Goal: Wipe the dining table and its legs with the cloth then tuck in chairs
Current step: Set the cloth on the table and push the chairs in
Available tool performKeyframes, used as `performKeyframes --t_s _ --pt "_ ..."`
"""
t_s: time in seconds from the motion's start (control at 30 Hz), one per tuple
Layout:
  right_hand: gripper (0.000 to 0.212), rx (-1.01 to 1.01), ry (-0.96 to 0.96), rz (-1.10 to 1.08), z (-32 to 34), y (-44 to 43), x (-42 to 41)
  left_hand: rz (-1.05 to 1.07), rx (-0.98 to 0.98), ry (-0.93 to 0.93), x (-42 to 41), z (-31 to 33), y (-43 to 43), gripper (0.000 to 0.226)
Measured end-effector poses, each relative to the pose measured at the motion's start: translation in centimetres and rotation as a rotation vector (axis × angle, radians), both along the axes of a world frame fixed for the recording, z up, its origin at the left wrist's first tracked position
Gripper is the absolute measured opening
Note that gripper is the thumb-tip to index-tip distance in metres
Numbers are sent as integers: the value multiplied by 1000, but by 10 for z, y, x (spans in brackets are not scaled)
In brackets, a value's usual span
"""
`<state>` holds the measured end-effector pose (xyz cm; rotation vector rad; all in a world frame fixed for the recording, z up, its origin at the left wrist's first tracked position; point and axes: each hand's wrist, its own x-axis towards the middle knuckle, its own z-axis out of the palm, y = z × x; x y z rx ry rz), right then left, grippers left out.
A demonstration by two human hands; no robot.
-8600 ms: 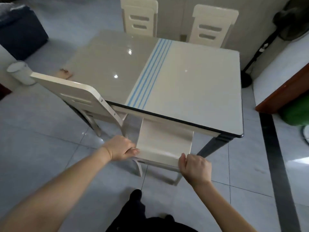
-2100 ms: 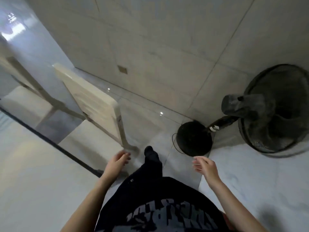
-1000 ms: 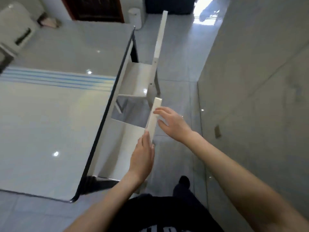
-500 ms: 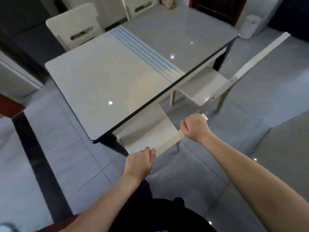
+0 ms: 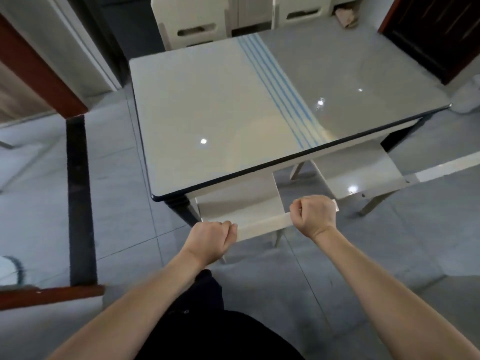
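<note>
The glossy dining table (image 5: 220, 113), cream and grey with blue stripes and a black rim, fills the middle of the view. Right in front of me a cream chair (image 5: 239, 201) has its seat partly under the table's near edge. My left hand (image 5: 211, 241) grips the left end of its backrest top rail, and my right hand (image 5: 313, 213) grips the right end. A second cream chair (image 5: 363, 175) stands to the right, seat partly under the table and backrest stretching right. No cloth is in view.
Two more cream chairs (image 5: 192, 27) sit tucked at the far side. A dark table leg (image 5: 181, 209) stands left of my chair. A brown door frame (image 5: 39, 74) is at left, a dark door (image 5: 436, 29) at back right, a white bin (image 5: 467, 100) at right.
Both hands have closed round the backrest rail of the near chair. My view has swung to face the table squarely, and the chair's seat sits a little further under the edge.
</note>
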<state>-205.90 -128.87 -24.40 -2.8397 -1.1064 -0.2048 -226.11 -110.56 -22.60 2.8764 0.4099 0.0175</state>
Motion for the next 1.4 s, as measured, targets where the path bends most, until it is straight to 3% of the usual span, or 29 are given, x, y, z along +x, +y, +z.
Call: performKeyframes --t_s 0.1,0.23,0.67,0.97,1.13,1.27,1.33,1.4 --pt "45 62 -28 20 4 11 14 19 6 14 15 -1 9 47" --pt "46 97 -20 19 4 27 39 19 56 14 37 -5 22 55" --pt "50 60 8 48 5 91 128 120 9 5 119 -8 73 47" --pt "45 96 20 119 -1 95 143 123 40 18 127 -10 79 31" --pt "44 136 25 144 3 93 141 179 3 15 126 -8 74 37" --pt "46 74 118 157 10 90 140 288 -87 101 130 -3 65 44" --pt "43 193 254 191 12 82 142 458 -202 149 135 -1 63 43" --pt "33 397 531 188 21 69 140 646 -394 123 139 3 65 42"
